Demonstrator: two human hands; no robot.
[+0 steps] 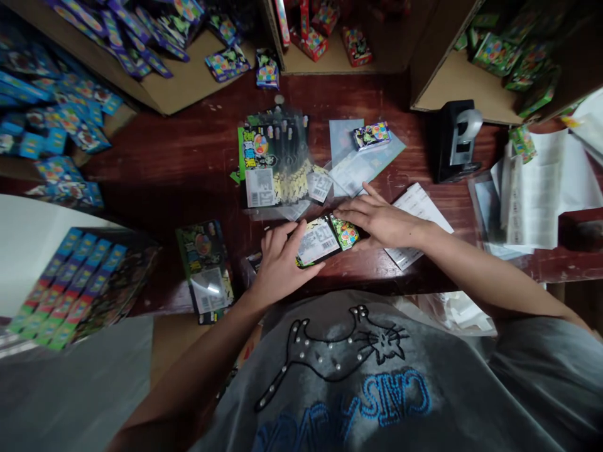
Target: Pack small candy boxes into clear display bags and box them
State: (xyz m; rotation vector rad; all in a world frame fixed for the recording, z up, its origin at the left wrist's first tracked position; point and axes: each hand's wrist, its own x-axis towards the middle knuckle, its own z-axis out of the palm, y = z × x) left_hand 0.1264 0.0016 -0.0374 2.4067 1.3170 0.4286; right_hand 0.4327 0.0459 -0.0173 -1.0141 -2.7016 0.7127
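My left hand (281,260) grips the left end of a black printed packet with a white label (316,243), thumb along its near side. At the packet's right end is a small green candy box (346,232) with bright coloured dots. My right hand (379,220) holds that box, fingers over its far edge and thumb at the near right. Whether the box sits inside the packet or only against it I cannot tell. Just beyond my hands lies a fanned stack of similar black and yellow packets (277,163).
A purple box (372,135) rests on clear sleeves behind my right hand. Further right are a tape dispenser (459,141) and label sheets (532,194). Cardboard bins (188,88) of small boxes line the back. At left are a filled packet (207,270) and wrapped box stacks (70,282).
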